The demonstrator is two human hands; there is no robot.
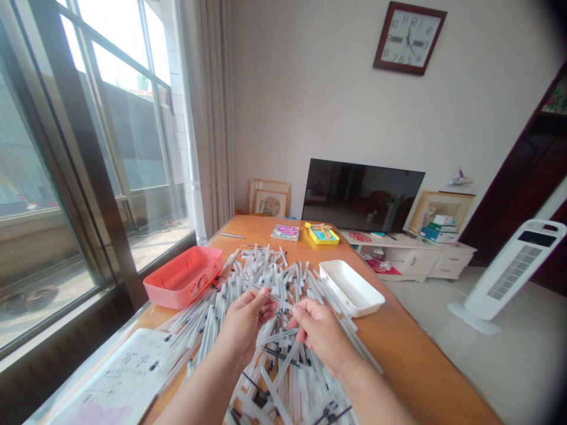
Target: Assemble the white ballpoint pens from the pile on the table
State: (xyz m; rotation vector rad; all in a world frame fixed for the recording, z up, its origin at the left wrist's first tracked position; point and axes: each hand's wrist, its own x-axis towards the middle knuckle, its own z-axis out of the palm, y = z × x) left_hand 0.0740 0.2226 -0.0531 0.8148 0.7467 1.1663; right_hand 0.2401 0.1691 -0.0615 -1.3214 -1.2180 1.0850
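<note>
My left hand (250,316) pinches a translucent plastic pen barrel (282,301) between thumb and fingers. The barrel's other end meets the fingertips of my right hand (316,324), which are closed on it too. Whether it is one piece or a barrel with a cap, I cannot tell. Below and around both hands spreads a large heap of clear pen parts (279,386), some with black ends or thin black pieces. A red plastic box (181,286) stands to the left of the heap, a white plastic tray (352,289) to its right.
A paper with handwriting (121,372) lies at the left front of the wooden table (420,372). Toward the far edge are a pen (233,236), a purple book (285,232) and a yellow box (323,234). Beyond stand a television (361,195) and a white fan (509,277).
</note>
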